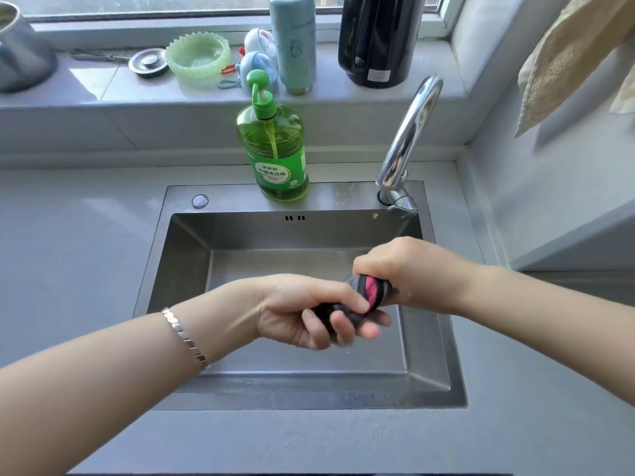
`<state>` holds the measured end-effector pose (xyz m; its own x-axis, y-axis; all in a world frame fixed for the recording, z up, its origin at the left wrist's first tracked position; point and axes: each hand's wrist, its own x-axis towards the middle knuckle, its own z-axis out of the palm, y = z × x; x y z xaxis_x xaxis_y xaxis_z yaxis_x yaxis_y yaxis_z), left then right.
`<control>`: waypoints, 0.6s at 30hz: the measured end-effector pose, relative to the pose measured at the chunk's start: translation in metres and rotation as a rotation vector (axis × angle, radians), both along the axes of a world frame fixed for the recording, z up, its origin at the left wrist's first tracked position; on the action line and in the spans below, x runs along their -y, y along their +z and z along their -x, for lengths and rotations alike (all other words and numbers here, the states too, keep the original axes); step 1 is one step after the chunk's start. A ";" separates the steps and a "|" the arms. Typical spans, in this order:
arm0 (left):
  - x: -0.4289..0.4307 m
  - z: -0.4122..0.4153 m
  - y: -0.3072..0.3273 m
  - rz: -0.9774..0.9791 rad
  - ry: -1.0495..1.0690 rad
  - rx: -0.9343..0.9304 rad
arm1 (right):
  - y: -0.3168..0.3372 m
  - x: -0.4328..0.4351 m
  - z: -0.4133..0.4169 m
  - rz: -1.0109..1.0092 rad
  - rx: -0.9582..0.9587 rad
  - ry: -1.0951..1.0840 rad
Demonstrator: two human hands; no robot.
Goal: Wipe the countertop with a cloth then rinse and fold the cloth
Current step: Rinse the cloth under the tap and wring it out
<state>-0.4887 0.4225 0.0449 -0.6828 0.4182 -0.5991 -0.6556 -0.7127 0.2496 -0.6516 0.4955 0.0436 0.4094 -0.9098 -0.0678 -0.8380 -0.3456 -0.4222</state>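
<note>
Left hand [302, 310] and right hand [405, 269] fingers clamp the twisted cloth [364, 297] between them.

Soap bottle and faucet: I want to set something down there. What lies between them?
Nothing. In the head view, only the bare steel sink ledge runs between the soap bottle and the faucet.

Two bare forearms without sleeves, silver segmented bracelet [184, 334] on the left wrist, short unpainted fingernails

Both fists hide most of the cloth [369, 293]; the frame's upper edge cuts the kettle [378, 39] and thermos [293, 42].
</note>
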 end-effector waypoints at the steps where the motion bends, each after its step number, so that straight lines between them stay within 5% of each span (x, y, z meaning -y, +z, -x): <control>1: 0.000 -0.002 0.001 0.085 -0.052 -0.007 | 0.001 -0.001 -0.002 -0.099 0.003 -0.055; 6: -0.007 0.003 0.013 0.774 -0.255 -0.041 | 0.013 -0.009 -0.011 -0.407 0.027 -0.267; 10: -0.008 0.012 0.014 1.211 -0.342 -0.043 | 0.011 -0.006 -0.016 -0.674 0.229 -0.407; 18: -0.015 0.002 -0.003 1.360 -0.144 -0.223 | 0.000 -0.020 -0.031 -1.017 0.797 -0.588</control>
<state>-0.4902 0.4379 0.0417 -0.8181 -0.3265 -0.4734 -0.5566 0.2426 0.7946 -0.6205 0.5151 0.0432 0.2333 -0.6533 -0.7202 -0.1739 0.7007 -0.6920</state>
